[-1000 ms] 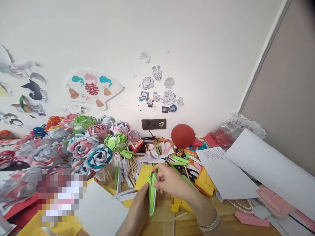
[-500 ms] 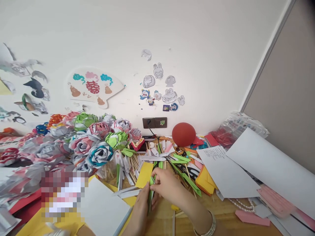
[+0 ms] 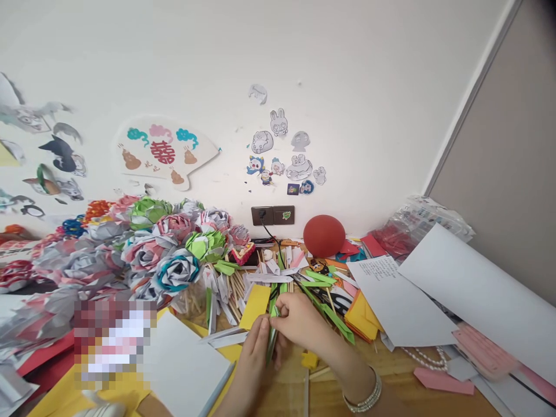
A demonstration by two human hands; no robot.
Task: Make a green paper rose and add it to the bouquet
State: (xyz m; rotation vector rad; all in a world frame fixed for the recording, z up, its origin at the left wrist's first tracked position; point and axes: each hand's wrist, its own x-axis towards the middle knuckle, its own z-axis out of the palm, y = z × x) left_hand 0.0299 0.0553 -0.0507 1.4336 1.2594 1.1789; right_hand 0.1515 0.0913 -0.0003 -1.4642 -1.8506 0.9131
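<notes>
Holding a slim folded green paper strip (image 3: 273,336) between both hands, over the wooden table (image 3: 282,394): wrapping the lower length with the left hand (image 3: 254,346), with thumb on one side and fingertips on the other, and pinching the top end with the thumb and fingers of the right hand (image 3: 296,319). Looks well along in folding, to judge by the narrow shape; cannot tell the number of creases left to make, with so much of the strip hidden by fingers. Seeing similar green folded pieces (image 3: 339,324) to the right of the right hand, apparently done, and assembled paper flowers (image 3: 177,273) beyond and left of the left hand. Noting flat yellow paper (image 3: 255,307) just beyond the left hand and flat white paper (image 3: 185,362) left of the left wrist, seemingly unworked.
</notes>
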